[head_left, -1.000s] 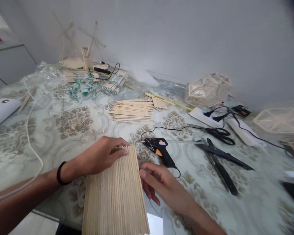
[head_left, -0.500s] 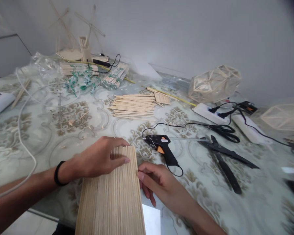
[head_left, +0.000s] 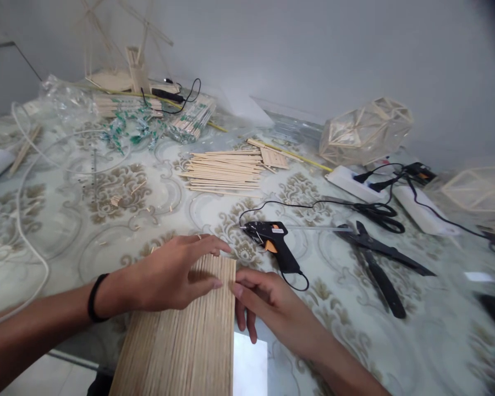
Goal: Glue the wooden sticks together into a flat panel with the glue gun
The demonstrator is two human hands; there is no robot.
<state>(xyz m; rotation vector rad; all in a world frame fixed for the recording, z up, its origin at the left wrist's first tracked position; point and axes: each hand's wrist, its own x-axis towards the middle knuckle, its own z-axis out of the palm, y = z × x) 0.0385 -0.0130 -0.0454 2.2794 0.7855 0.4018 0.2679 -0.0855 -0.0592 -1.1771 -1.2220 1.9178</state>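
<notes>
1 head camera, facing forward, downward

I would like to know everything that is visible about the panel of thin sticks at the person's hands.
The panel looks flat and pale brown, with some darker streaks. Many thin, straight, wooden-looking sticks lie tightly side by side, running lengthwise away from the person; how they are joined cannot be seen. Its right edge is straight, and the picture cuts off its near end. The left hand covers part of the far end, thumb on top; the right hand is at the right edge, near the far corner.
</notes>
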